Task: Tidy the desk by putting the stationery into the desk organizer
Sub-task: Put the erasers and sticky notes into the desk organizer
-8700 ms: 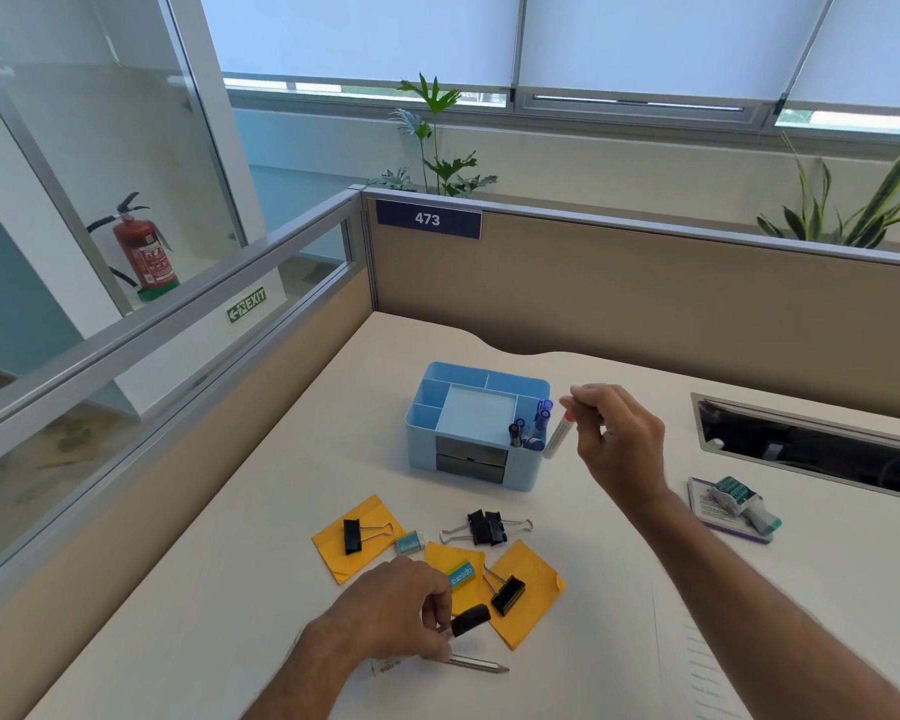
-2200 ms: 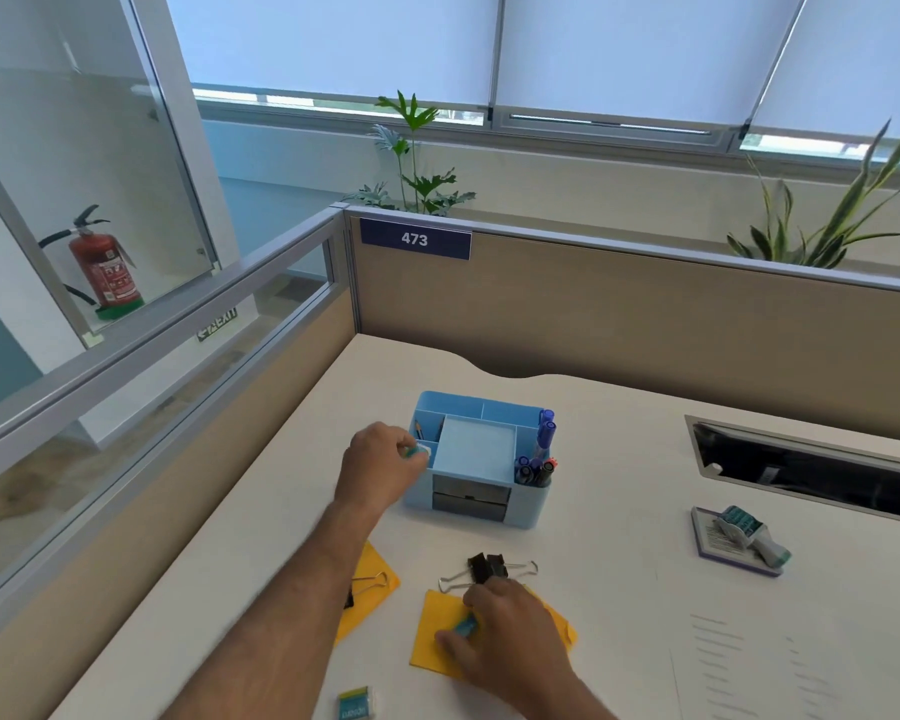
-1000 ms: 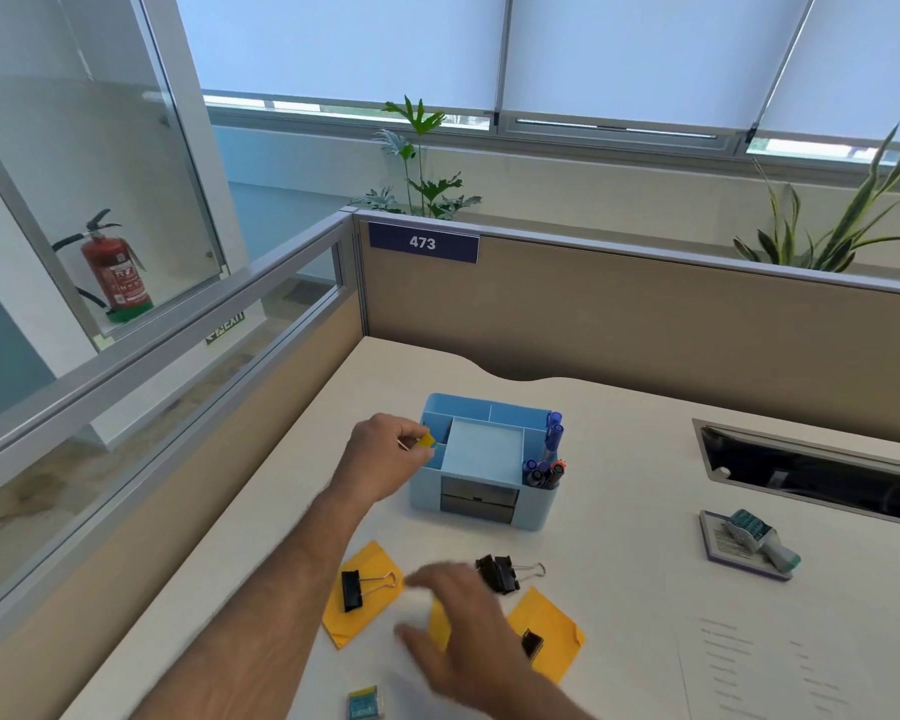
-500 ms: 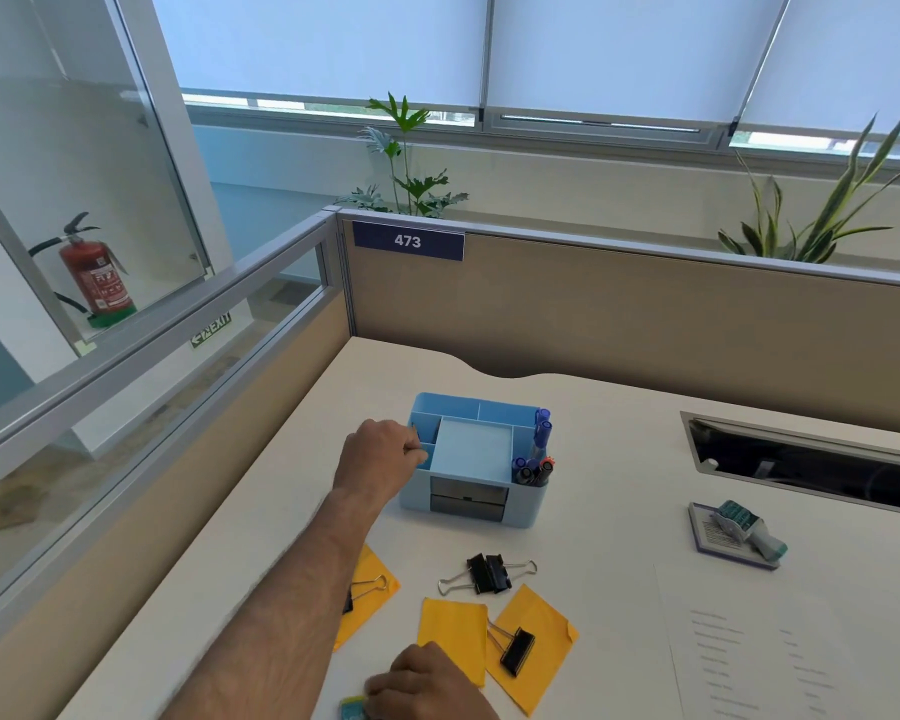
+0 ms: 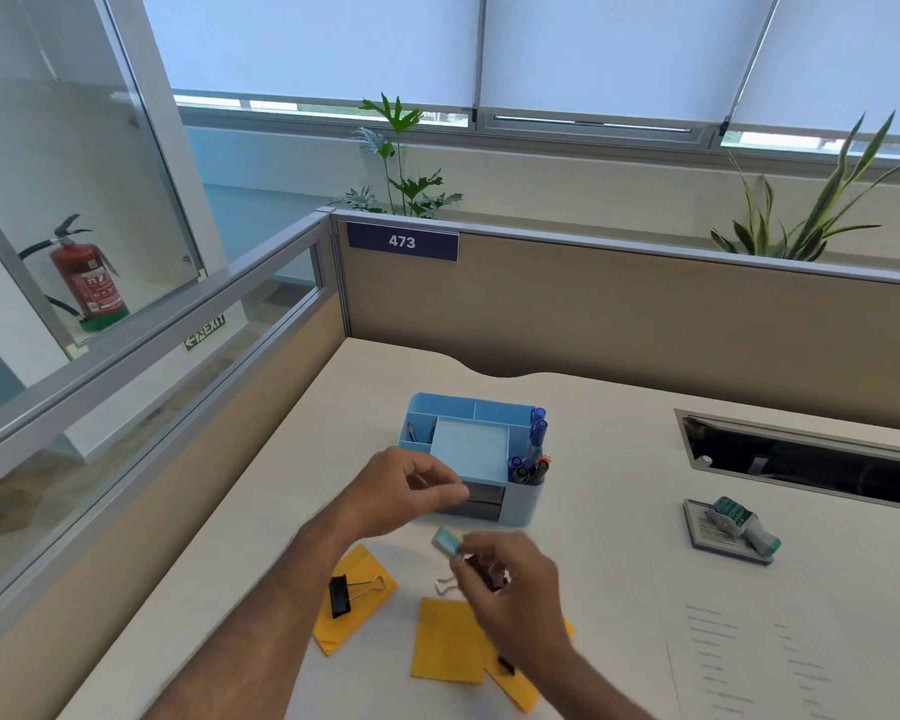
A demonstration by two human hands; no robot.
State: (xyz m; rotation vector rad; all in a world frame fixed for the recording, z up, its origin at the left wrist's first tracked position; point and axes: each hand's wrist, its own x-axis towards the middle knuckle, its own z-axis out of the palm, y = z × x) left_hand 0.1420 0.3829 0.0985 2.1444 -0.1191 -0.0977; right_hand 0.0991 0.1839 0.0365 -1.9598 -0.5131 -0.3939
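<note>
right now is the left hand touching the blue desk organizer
Cannot tell. In the head view the left hand overlaps the front left corner of the desk organizer, fingers curled, so neither a contact nor a gap shows plainly.

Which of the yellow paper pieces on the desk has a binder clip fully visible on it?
The left yellow paper, beside the left forearm: a black binder clip lies plainly on it. The middle one shows none, and the right hand partly hides the third.

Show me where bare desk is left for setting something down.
Bare white desk lies between the light blue plastic desk organizer and the stamp on its pad, and behind the organizer. It is crowded in front, around the yellow paper notes, black binder clip and both hands.
</note>
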